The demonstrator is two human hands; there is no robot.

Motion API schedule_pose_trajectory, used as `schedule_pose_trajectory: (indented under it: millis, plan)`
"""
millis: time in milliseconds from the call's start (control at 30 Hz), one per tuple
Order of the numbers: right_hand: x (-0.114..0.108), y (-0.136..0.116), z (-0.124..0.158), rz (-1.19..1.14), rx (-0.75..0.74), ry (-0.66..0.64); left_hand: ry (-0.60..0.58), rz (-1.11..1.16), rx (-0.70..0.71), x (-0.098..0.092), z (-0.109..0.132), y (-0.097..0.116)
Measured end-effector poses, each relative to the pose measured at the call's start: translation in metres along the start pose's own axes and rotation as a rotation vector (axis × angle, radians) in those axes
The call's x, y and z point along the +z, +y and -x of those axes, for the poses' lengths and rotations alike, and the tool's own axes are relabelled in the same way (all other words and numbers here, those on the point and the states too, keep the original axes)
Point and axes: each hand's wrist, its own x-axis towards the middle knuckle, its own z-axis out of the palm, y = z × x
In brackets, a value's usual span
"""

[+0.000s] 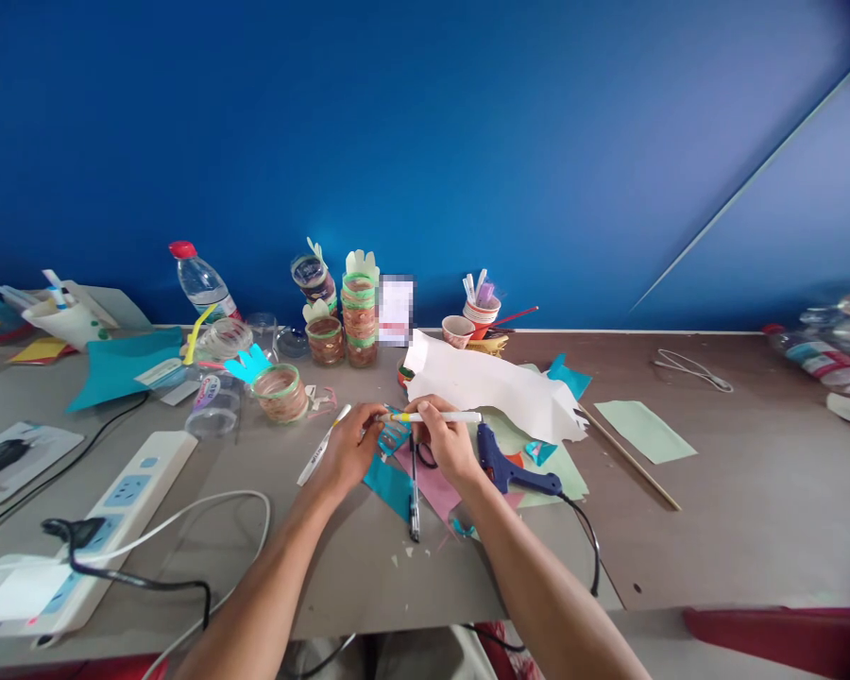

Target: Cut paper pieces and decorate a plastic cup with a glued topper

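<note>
A white marker with a yellow band [460, 416] lies level between my two hands, just above the table. My right hand [448, 442] is closed around its barrel. At its left end the fingers of my left hand [354, 444] are pinched together. A small blue patterned piece [395, 434] shows beside the left fingertips; whether they touch it I cannot tell. Beneath the hands are a black pen [415, 501], blue paper [389, 489] and pink paper [435, 484]. Another white marker [322, 449] lies left of my left hand. A blue glue gun [500, 463] rests right of my right hand.
A torn white sheet [496, 382] and a wooden stick [630, 458] lie to the right. Twine-wrapped jars [361, 326] and a jar with a blue paper crown [281, 395] stand behind. A power strip [124, 515] with cords lies at left; the glue gun's cord [591, 529] hangs over the front edge.
</note>
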Motion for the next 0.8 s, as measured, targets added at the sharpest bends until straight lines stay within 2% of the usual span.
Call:
schedule_pose_trajectory:
  millis: [200,567,800]
  plan:
    - [0.004,-0.002,0.001,0.012,0.052,0.009,0.007,0.003,0.070,0.000,0.003,0.009]
    - [0.002,0.012,-0.006,-0.138,0.185,0.050,0.043,0.039,0.150,0.006,0.010,0.016]
    - [0.007,0.017,-0.005,-0.195,0.196,0.049,0.057,-0.063,0.211,0.006,0.012,0.016]
